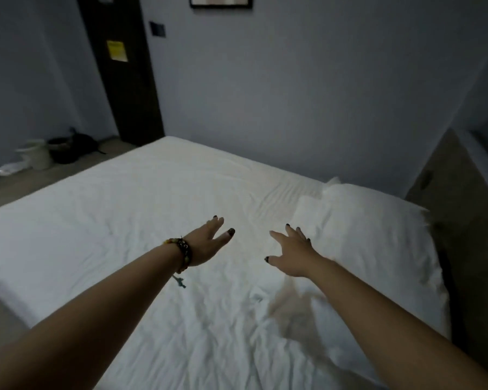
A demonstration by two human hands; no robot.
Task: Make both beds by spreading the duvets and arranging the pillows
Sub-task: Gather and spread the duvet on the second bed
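A white duvet [130, 220] lies spread over the bed, creased near me and smoother toward the far corner. A white pillow [372, 235] rests at the right, against the brown headboard [462, 220]. My left hand [209, 243], with bead bracelets at the wrist, reaches out over the middle of the duvet with straight, spread fingers. My right hand [292, 256] is stretched out beside it, fingers spread, just left of the pillow's near corner. Neither hand holds anything. A blurred shadow falls on the duvet under my right forearm.
The bed's far side stands against a grey wall with a framed picture [221, 1]. A dark door [121, 66] with a yellow notice is at the back left. A white bin [38, 156] and a dark bag [71, 147] sit on the floor there.
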